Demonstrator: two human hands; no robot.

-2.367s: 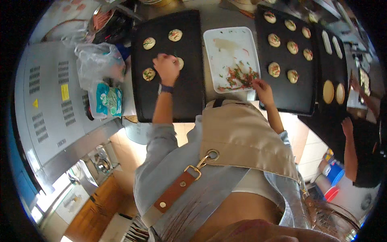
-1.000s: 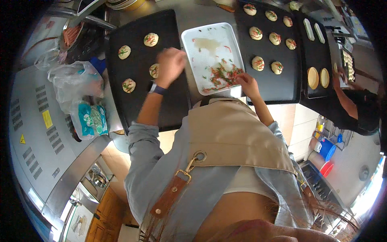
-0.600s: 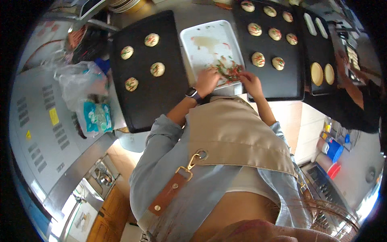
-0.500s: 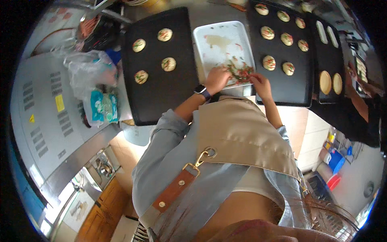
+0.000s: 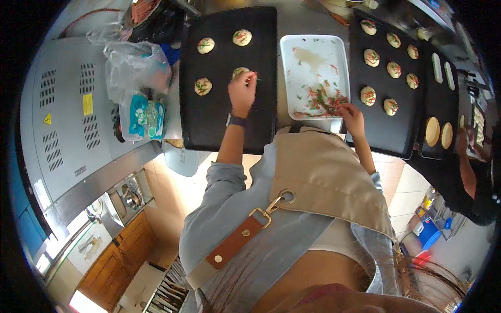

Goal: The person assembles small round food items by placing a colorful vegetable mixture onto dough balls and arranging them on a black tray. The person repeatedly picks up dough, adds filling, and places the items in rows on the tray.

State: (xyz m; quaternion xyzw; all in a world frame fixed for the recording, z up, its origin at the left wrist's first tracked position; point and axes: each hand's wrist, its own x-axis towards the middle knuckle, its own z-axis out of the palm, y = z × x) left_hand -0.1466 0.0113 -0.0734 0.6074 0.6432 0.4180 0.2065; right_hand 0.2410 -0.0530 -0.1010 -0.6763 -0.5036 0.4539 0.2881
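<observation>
My left hand point(image 5: 242, 94) is over a dough bun point(image 5: 241, 71) on the left black baking tray point(image 5: 224, 125), partly covering it. Its fingers are pinched together, with bits of red and green shredded topping showing at the tips. Three more topped buns, such as the near-left one point(image 5: 203, 86), lie on that tray. Beside it sits a white tray point(image 5: 288, 78) with a loose heap of red and green shreds point(image 5: 324, 99) toward its near side. My right hand point(image 5: 353, 121) is at that tray's near right corner, fingertips closed in the edge of the heap.
Several topped buns lie on the right black tray point(image 5: 383, 130). Beyond it, another dark tray holds two oval shells point(image 5: 432, 131) and two pale strips. A co-worker's arm point(image 5: 468, 172) is at far right. Plastic bags point(image 5: 136, 68) rest on a grey vented machine point(image 5: 68, 120) at left.
My left hand has left the white tray and moved left to a bun on the left tray. My right hand stays by the heap. The whole view has shifted slightly.
</observation>
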